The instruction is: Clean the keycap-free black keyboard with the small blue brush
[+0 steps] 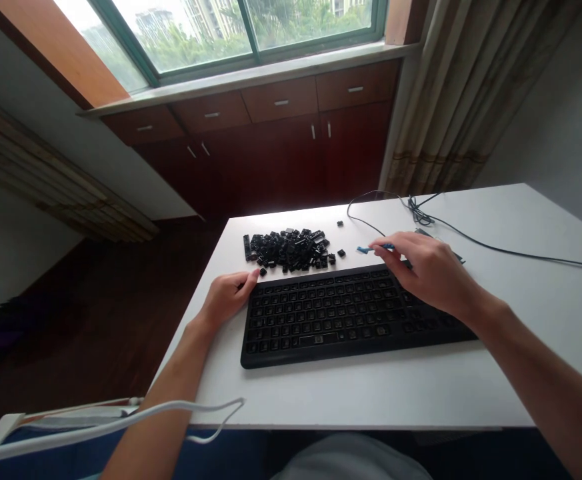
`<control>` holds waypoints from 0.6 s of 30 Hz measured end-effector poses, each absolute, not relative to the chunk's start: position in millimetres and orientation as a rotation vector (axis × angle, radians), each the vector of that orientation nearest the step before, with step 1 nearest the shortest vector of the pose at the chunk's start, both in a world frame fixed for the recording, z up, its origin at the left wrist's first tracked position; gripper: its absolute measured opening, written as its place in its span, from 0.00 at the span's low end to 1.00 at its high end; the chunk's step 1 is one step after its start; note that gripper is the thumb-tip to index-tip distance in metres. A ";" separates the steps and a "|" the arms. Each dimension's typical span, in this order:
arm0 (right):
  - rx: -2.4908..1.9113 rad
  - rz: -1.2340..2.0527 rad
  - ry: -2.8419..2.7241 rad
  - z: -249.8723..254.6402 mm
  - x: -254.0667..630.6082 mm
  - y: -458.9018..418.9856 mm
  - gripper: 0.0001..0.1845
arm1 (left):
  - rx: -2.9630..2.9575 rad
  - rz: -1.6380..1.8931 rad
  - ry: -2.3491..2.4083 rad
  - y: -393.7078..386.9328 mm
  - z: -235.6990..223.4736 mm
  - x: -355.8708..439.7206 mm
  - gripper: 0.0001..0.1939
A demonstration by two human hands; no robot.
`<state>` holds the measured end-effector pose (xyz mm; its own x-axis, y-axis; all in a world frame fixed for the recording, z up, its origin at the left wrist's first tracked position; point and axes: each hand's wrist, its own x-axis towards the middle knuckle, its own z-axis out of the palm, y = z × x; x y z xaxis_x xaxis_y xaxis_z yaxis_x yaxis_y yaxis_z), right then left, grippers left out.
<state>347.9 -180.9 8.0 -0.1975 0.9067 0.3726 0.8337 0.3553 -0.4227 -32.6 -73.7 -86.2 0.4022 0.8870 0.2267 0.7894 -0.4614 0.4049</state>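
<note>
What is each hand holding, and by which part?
The right hand pinches a blue tool near its tip. The left hand is at the left end of the keyboard; grip unclear.

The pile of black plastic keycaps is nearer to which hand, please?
Left: the left hand is just front-left of the pile; the right hand is farther, to its right.

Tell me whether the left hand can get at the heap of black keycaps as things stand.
Likely yes. The left hand rests by the far left corner of the black keyboard, close to the heap of keycaps, and only a loose keycap shows between them; the right hand is aside.
</note>
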 end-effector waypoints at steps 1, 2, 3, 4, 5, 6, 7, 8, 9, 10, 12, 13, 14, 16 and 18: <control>-1.469 0.220 -2.017 2.2 351.8 -183.4 0.14 | 2.423 0.609 1.477 -73.7 -86.0 -32.6 0.24; -1.435 0.289 -1.974 -3.0 353.9 -185.7 0.13 | 2.420 0.610 1.474 -73.6 -85.8 -32.5 0.24; -1.421 0.337 -1.911 -7.8 354.7 -187.9 0.11 | 2.419 0.611 1.472 -73.4 -85.7 -32.5 0.24; -1.416 0.382 -1.848 -12.3 354.5 -190.1 0.11 | 2.418 0.610 1.469 -73.2 -85.7 -32.6 0.24; -1.415 0.416 -1.804 -16.6 353.7 -192.2 0.10 | 2.418 0.608 1.468 -72.8 -85.8 -32.9 0.23; -1.399 0.413 -1.793 -20.9 352.7 -194.1 0.09 | 2.418 0.606 1.469 -72.4 -86.1 -33.2 0.23; -1.398 0.422 -1.811 -25.1 351.7 -195.6 0.08 | 2.417 0.603 1.471 -71.9 -86.5 -33.7 0.23; -1.367 0.383 -1.822 -29.2 351.0 -196.6 0.07 | 2.418 0.598 1.474 -71.4 -87.0 -34.2 0.23; -1.353 0.352 -1.849 -33.0 350.5 -196.8 0.07 | 2.417 0.595 1.477 -70.9 -87.5 -34.8 0.23; -1.338 0.315 -1.883 -36.4 350.3 -196.5 0.06 | 2.416 0.590 1.480 -70.4 -88.0 -35.4 0.23; -1.335 0.256 -1.955 -41.3 350.3 -194.2 0.05 | 2.413 0.577 1.484 -69.6 -88.9 -36.6 0.23; -1.338 0.239 -1.989 -42.5 350.4 -192.9 0.05 | 2.410 0.570 1.485 -69.3 -89.3 -37.1 0.23; -1.346 0.232 -2.017 -43.0 350.4 -191.7 0.06 | 2.407 0.564 1.488 -68.9 -89.7 -37.6 0.23; -1.360 0.201 -2.066 -42.2 350.3 -190.7 0.07 | 2.400 0.557 1.495 -68.4 -90.3 -38.4 0.23; -1.362 0.126 -2.101 -40.6 349.9 -192.0 0.12 | 2.394 0.557 1.500 -68.1 -90.7 -39.2 0.23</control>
